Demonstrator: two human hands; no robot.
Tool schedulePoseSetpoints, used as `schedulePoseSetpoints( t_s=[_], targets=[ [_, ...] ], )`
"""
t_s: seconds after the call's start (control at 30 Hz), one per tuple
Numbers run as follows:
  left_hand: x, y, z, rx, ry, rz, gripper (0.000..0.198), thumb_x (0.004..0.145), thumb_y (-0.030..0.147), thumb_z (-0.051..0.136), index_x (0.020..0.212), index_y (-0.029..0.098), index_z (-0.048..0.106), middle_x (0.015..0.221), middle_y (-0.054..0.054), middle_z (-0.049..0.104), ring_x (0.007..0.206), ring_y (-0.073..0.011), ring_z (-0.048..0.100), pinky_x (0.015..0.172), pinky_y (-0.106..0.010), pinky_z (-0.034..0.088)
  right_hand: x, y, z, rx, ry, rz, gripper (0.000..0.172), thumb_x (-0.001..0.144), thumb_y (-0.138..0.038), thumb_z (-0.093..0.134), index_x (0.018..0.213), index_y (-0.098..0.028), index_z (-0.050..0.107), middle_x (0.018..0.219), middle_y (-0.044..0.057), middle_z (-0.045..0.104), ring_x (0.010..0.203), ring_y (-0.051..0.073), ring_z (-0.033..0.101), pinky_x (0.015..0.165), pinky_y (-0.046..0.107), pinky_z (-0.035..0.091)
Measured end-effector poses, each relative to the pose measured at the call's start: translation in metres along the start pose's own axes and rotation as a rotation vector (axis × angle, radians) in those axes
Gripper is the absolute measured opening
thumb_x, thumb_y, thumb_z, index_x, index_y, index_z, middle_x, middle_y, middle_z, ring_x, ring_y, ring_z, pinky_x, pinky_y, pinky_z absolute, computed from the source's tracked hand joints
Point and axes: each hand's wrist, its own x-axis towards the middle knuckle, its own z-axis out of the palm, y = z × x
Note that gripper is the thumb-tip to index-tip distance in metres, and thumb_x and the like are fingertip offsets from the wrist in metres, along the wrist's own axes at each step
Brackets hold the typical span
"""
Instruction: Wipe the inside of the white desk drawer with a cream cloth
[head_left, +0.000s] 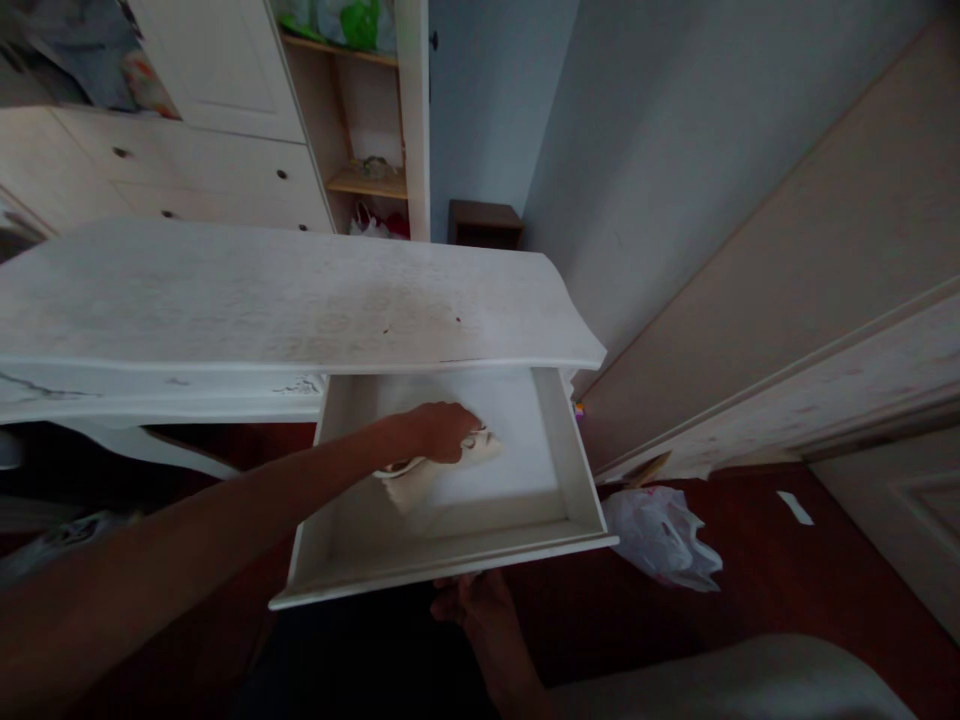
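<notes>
A white drawer (514, 400) is pulled out from a white table with a scuffed top (337, 290). My left hand (442, 430) reaches inside it, fingers closed around a cream cloth (412, 487) that lies against the drawer bottom. Part of the cloth trails toward the near left of the drawer and a corner pokes out past the knuckles. Below the drawer's front edge is my right hand (478, 597), its fingers bent up against the front panel. The drawer front hides part of those fingers.
A white plastic bag (664, 535) sits on the dark red floor right of the drawer. Behind the table stand a white cabinet (217, 160) with knobs and open shelves, and a small brown box-like unit (486, 222). A wall runs along the right.
</notes>
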Motion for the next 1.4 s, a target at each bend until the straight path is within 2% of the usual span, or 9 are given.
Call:
schedulePoseSetpoints(
  t_s=[0.1, 0.23, 0.4, 0.6, 0.77, 0.97, 1.17, 1.3, 1.4],
  targets=[
    [0.017, 0.005, 0.022, -0.021, 0.131, -0.183, 0.055, 0.086, 0.027, 0.055, 0.141, 0.02, 0.054, 0.128, -0.016, 0.069, 0.112, -0.0315, 0.068, 0.09, -0.042, 0.055, -0.001, -0.001, 0.001, -0.009, -0.021, 0.005, 0.053, 0.067, -0.06, 0.087, 0.091, -0.017, 0.066, 0.084, 0.007, 0.076, 0.064, 0.018, 0.071, 0.066, 0.035, 0.056],
    [0.039, 0.013, 0.035, -0.046, 0.31, -0.391, 0.048, 0.096, 0.038, 0.044, 0.138, 0.015, 0.051, 0.12, -0.019, 0.07, 0.104, -0.0329, 0.071, 0.085, -0.045, 0.055, -0.005, -0.005, 0.007, -0.013, 0.011, -0.004, 0.056, 0.064, -0.063, 0.087, 0.089, -0.017, 0.067, 0.081, 0.006, 0.075, 0.062, 0.017, 0.069, 0.063, 0.033, 0.054],
    [0.07, 0.028, 0.029, -0.082, 0.428, -0.382, 0.045, 0.097, 0.034, 0.045, 0.136, 0.011, 0.047, 0.122, -0.02, 0.067, 0.103, -0.031, 0.071, 0.083, -0.042, 0.056, -0.005, 0.001, 0.004, -0.029, 0.045, 0.026, 0.056, 0.065, -0.064, 0.085, 0.089, -0.018, 0.065, 0.08, 0.005, 0.074, 0.063, 0.018, 0.07, 0.065, 0.034, 0.054],
    [0.115, 0.064, 0.023, -0.293, 0.49, -0.381, 0.037, 0.099, 0.034, 0.042, 0.13, 0.015, 0.049, 0.118, -0.018, 0.069, 0.102, -0.0296, 0.071, 0.083, -0.04, 0.056, -0.003, 0.009, -0.003, -0.086, 0.055, 0.01, 0.055, 0.068, -0.066, 0.083, 0.09, -0.018, 0.064, 0.078, 0.006, 0.074, 0.064, 0.021, 0.07, 0.066, 0.038, 0.055],
    [0.123, 0.078, 0.029, -0.496, 0.536, -0.28, 0.045, 0.096, 0.029, 0.048, 0.138, 0.013, 0.042, 0.13, -0.02, 0.063, 0.109, -0.03, 0.068, 0.091, -0.04, 0.054, -0.005, 0.0, 0.001, -0.097, -0.005, 0.004, 0.052, 0.072, -0.063, 0.081, 0.093, -0.018, 0.066, 0.082, 0.006, 0.075, 0.066, 0.02, 0.07, 0.067, 0.036, 0.056],
    [0.083, 0.089, 0.049, -0.672, 0.501, -0.004, 0.07, 0.092, 0.021, 0.053, 0.153, 0.014, 0.018, 0.15, -0.02, 0.046, 0.134, -0.0272, 0.052, 0.107, -0.039, 0.047, -0.005, -0.001, 0.002, -0.038, -0.026, 0.028, 0.053, 0.069, -0.059, 0.086, 0.094, -0.016, 0.067, 0.081, 0.006, 0.074, 0.066, 0.019, 0.069, 0.067, 0.035, 0.056],
    [0.037, 0.11, 0.051, -0.304, 0.353, 0.272, 0.068, 0.093, 0.022, 0.052, 0.153, 0.02, 0.021, 0.148, -0.016, 0.047, 0.113, -0.0247, 0.064, 0.087, -0.036, 0.058, -0.002, 0.003, 0.003, 0.0, -0.01, 0.022, 0.056, 0.068, -0.06, 0.086, 0.096, -0.015, 0.066, 0.08, 0.005, 0.073, 0.062, 0.017, 0.068, 0.064, 0.033, 0.054],
    [0.025, 0.119, 0.043, 0.037, 0.376, 0.593, 0.056, 0.096, 0.02, 0.048, 0.149, 0.031, 0.034, 0.136, -0.01, 0.059, 0.087, -0.0184, 0.07, 0.063, -0.029, 0.055, -0.002, 0.004, 0.002, 0.02, -0.002, 0.006, 0.052, 0.068, -0.057, 0.087, 0.091, -0.016, 0.065, 0.08, 0.006, 0.074, 0.063, 0.019, 0.069, 0.065, 0.034, 0.053],
    [0.025, 0.135, 0.035, 0.178, 0.434, 0.673, 0.042, 0.101, 0.017, 0.038, 0.141, 0.025, 0.048, 0.121, -0.011, 0.067, 0.085, -0.019, 0.07, 0.057, -0.027, 0.049, -0.003, 0.003, 0.002, 0.017, 0.003, -0.004, 0.051, 0.07, -0.056, 0.086, 0.094, -0.017, 0.064, 0.081, 0.006, 0.074, 0.064, 0.019, 0.07, 0.066, 0.034, 0.053]
  ],
)
